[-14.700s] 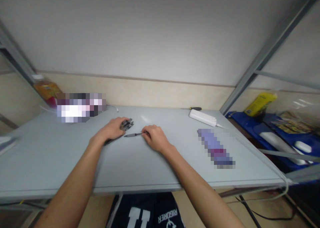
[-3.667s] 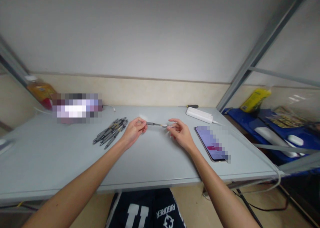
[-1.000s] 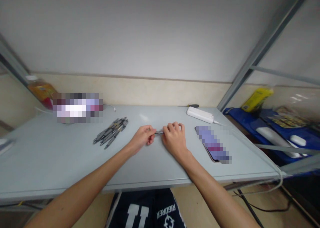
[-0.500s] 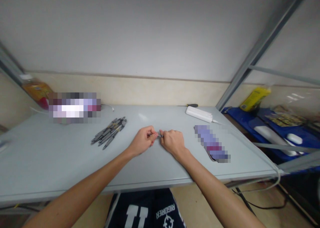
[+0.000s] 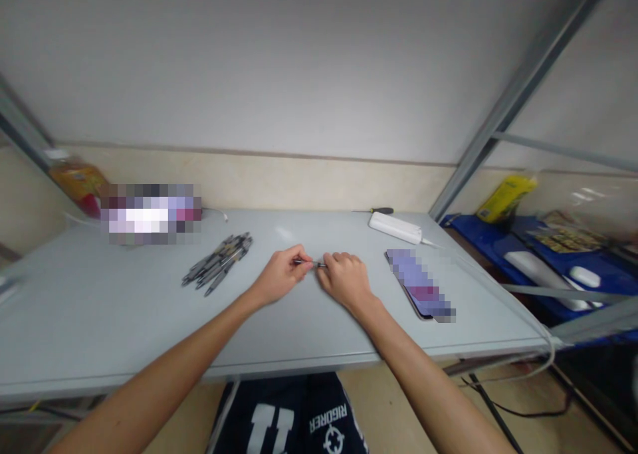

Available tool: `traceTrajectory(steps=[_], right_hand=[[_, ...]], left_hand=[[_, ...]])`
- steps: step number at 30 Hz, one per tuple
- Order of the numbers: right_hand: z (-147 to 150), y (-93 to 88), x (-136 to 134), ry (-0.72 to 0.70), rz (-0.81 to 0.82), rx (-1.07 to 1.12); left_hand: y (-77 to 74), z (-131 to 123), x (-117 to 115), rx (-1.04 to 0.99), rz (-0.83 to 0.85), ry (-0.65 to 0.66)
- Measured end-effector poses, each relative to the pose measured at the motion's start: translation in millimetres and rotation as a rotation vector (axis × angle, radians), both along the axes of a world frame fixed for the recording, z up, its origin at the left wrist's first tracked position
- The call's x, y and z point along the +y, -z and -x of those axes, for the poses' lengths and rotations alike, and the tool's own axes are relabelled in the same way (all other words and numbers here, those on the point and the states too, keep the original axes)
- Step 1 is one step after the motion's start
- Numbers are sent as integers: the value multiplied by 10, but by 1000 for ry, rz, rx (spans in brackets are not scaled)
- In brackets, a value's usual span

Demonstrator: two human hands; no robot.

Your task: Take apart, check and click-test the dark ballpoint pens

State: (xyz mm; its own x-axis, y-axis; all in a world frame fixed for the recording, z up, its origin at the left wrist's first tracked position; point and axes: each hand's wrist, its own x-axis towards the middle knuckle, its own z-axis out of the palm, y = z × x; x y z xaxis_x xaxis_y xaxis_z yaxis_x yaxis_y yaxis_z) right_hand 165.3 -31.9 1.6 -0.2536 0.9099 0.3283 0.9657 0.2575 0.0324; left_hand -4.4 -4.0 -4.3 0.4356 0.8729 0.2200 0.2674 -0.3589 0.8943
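Between my two hands, just above the middle of the desk, is a slim dark pen (image 5: 315,264). My left hand (image 5: 285,272) is closed, pinching one end of it between thumb and fingertips. Closed around the other end, my right hand (image 5: 346,279) rests knuckles up on the desk, and its fingers hide much of that end. I cannot tell whether the pen is whole or in two parts. To the left of my left hand lies a loose pile of several grey and black pens (image 5: 219,263).
A blurred-out phone (image 5: 421,286) lies right of my right hand. Behind it are a white power strip (image 5: 395,228) with a cable and a screwdriver (image 5: 381,210). A bottle (image 5: 80,178) stands at the back left of the grey desk (image 5: 149,334). Metal posts frame both sides.
My right hand's fingers have shifted slightly, and a little more of the pen shows between the hands. The view has moved slightly; the pen pile lies as before.
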Motion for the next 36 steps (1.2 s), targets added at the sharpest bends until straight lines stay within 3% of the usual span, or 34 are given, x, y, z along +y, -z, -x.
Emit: traceTrajectory(steps=[4,8,16,22,27,33,36], right_hand=[[-98,6,28,-61,-60,188],[-169,29,79,-176,32,642],[-188,13,144,-207,192,1358],[-191,4,171,-186,137,1526],[-150,17,173,-199,194,1701],[-122,43,179,-217,165,1648],[-76,15,180,-211,171,1726]], left_hand=[[17,90,116,-125,73,-39],[-4,151,191,-282,164,-67],[-18,134,128,-272,282,103],[-24,14,-42,-68,203,182],[9,-32,-51,-79,165,126],[63,-35,-35,-70,167,124],[52,-54,-55,-60,153,113]])
